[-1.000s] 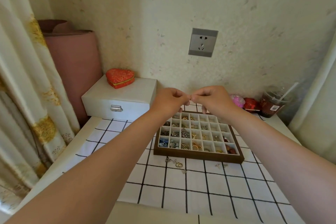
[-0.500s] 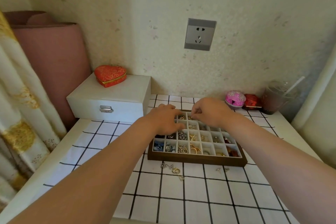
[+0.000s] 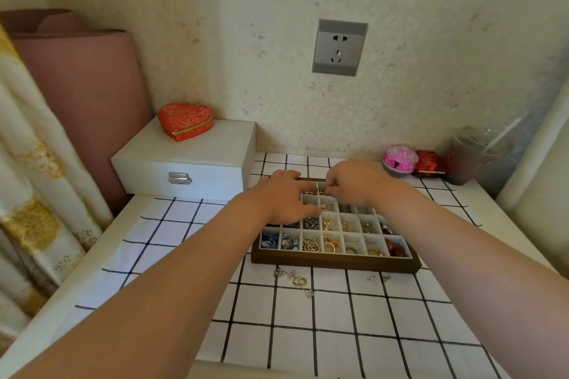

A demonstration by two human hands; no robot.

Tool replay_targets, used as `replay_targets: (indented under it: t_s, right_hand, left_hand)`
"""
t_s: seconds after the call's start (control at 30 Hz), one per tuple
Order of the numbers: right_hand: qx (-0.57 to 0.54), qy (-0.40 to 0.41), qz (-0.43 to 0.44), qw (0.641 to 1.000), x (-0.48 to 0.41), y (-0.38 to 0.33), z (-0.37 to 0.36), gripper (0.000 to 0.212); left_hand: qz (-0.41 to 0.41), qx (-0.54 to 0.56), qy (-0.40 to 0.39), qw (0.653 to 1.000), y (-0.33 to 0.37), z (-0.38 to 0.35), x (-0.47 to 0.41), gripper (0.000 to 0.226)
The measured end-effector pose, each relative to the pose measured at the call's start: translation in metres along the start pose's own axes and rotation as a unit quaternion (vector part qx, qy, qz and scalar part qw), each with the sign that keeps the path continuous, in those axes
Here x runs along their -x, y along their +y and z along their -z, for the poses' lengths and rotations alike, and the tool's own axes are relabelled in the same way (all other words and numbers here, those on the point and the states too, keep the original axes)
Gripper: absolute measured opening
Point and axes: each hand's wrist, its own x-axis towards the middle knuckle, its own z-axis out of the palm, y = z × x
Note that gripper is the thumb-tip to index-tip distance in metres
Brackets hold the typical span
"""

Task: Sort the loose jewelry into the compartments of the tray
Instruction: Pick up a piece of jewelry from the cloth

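While my left hand [image 3: 284, 197] lies with straight fingers across the far left compartments of the tray [image 3: 335, 264], as if to steady it, my right hand [image 3: 357, 183] hangs over the far row with its fingertips [image 3: 331, 191] drawn together just above a compartment that holds a gold piece. Whether anything is pinched between them I cannot tell; a piece there would be too small to show. I judge this to be the placing step, one item going into a far cell. Most cells near me hold rings, earrings and beads, so the sorting looks well along. The loose jewelry [image 3: 297, 280] lies on the tabletop [image 3: 338, 332] just beside the tray's near wall, most of it towards my left, with two tiny pieces [image 3: 378, 278] further right. Next comes a fine pinch on one of those, lifted clear without dragging its neighbours
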Motion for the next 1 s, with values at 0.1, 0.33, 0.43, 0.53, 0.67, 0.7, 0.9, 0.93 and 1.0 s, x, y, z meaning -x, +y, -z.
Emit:
replay_targets:
  t_s: [0.1, 0.33, 0.43, 0.53, 0.67, 0.7, 0.9, 0.93, 1.0]
  right_hand:
    - [0.001, 0.031, -0.004, 1.0, 0.0, -0.002, 0.003, 0.01]
    - [-0.054, -0.024, 0.001, 0.998, -0.003, 0.0, -0.004, 0.033]
    - [-0.067, -0.002, 0.011, 0.998, 0.001, -0.001, -0.002, 0.026]
    - [-0.069, 0.047, 0.032, 0.996, 0.011, -0.009, 0.007, 0.021]
    - [-0.088, 0.093, 0.087, 0.988, 0.039, -0.036, 0.02, 0.018]
    - [-0.088, 0.094, 0.099, 0.987, 0.049, -0.045, 0.021, 0.017]
    - [-0.077, 0.1, 0.171, 0.977, 0.096, -0.082, 0.013, 0.015]
    - [-0.079, 0.089, 0.188, 0.975, 0.1, -0.085, 0.011, 0.014]
    - [-0.065, 0.056, 0.224, 0.971, 0.106, -0.092, 0.005, 0.015]
  left_hand:
    - [-0.006, -0.01, 0.0, 1.0, 0.0, -0.001, 0.001, 0.066]
    - [-0.018, -0.005, 0.003, 1.0, 0.0, 0.001, 0.004, 0.065]
    - [-0.033, 0.016, 0.008, 0.999, 0.001, 0.003, 0.011, 0.062]
    - [-0.046, 0.036, 0.034, 0.998, 0.001, 0.007, 0.022, 0.048]
    - [-0.081, 0.06, 0.075, 0.992, -0.001, 0.013, 0.048, 0.016]
    - [-0.089, 0.06, 0.077, 0.991, -0.002, 0.014, 0.055, 0.01]
    - [-0.103, 0.013, 0.095, 0.99, -0.019, 0.008, 0.108, 0.013]
    - [-0.099, 0.006, 0.094, 0.991, -0.023, 0.006, 0.116, 0.019]
    - [-0.097, -0.002, 0.094, 0.991, -0.029, 0.002, 0.128, 0.025]
